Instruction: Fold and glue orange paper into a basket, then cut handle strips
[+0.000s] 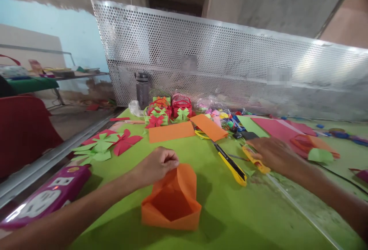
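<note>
An orange box of felt-like sheet (171, 224) stands in front of me with its opening facing me. My left hand (161, 164) pinches the top edge of its raised back flap. Off to the right, my right hand (266, 150) is closed round a yellow hot glue gun (255, 159), partly hidden under the fingers. A long clear glue stick (299, 206) runs from the gun toward the lower right. Between the hands lies a yellow and black utility knife (232, 166).
Cut green (99, 147) and red flower shapes (126, 142) lie at left, near a purple power strip (54, 194). Orange pieces (171, 132), small decorated baskets (181, 108) and a bottle (142, 91) stand farther back, before a perforated metal panel (230, 54).
</note>
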Available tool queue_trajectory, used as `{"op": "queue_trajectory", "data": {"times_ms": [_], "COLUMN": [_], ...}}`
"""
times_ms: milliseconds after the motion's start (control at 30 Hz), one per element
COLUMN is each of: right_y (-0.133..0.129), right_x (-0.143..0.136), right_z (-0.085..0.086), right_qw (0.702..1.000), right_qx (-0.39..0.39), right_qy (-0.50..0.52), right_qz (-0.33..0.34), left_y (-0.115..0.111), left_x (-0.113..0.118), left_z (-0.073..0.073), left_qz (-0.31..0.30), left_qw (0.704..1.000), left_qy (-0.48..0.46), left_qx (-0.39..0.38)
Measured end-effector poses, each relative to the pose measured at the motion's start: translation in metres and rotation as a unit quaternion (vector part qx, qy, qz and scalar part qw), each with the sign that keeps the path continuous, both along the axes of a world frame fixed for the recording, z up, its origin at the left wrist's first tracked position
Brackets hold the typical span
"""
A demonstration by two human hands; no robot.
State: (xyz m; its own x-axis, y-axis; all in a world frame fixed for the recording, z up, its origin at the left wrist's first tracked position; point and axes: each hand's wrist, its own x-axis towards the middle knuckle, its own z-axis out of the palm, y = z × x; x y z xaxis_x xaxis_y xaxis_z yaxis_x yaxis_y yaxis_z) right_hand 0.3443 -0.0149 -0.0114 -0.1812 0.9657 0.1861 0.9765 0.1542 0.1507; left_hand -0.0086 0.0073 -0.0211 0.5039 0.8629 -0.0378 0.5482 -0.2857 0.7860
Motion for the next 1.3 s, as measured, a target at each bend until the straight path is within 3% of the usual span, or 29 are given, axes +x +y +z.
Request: {"op": "queue_trajectory", "data": {"times_ms": [67,100,200,233,300,500,767,933,1100,1300], "right_y": [0.0,0.0,0.001,0.001,0.002,0.006,0.011,0.013,0.017,0.027], "right_x": [-0.05,-0.076,-0.14,-0.154,-0.172,-0.181,-0.183,-0.182,-0.188,-0.191], "right_z": [0.007,0.008,-0.003,-0.009,-0.017,-0.022,-0.026,-0.023,-0.015,-0.007], "right_qw": [0.995,0.972,0.837,0.806,0.78,0.795,0.781,0.785,0.809,0.828], "right_qx": [-0.037,-0.094,-0.265,-0.293,-0.315,-0.302,-0.288,-0.283,-0.262,-0.235], "right_qy": [0.084,0.207,0.461,0.496,0.524,0.516,0.544,0.542,0.511,0.486], "right_qz": [0.033,0.062,0.129,0.135,0.131,0.104,0.103,0.102,0.13,0.148], "left_y": [-0.004,-0.006,-0.01,-0.01,-0.009,-0.003,0.004,0.005,0.001,0.005], "left_x": [0.002,0.002,0.001,0.0,-0.004,-0.013,-0.018,-0.02,-0.016,-0.015], "left_z": [0.004,0.005,0.006,0.005,0.003,-0.002,-0.011,-0.012,-0.003,-0.004], "left_qz": [0.0,0.0,0.006,0.01,0.018,0.043,0.097,0.098,0.112,0.134], "left_qw": [1.0,1.0,1.0,0.999,0.999,0.996,0.976,0.977,0.979,0.967], "left_qy": [0.002,0.003,0.006,0.006,0.002,-0.034,-0.096,-0.095,-0.088,-0.145], "left_qx": [0.013,0.017,0.028,0.03,0.028,-0.071,-0.167,-0.166,-0.143,-0.164]}}
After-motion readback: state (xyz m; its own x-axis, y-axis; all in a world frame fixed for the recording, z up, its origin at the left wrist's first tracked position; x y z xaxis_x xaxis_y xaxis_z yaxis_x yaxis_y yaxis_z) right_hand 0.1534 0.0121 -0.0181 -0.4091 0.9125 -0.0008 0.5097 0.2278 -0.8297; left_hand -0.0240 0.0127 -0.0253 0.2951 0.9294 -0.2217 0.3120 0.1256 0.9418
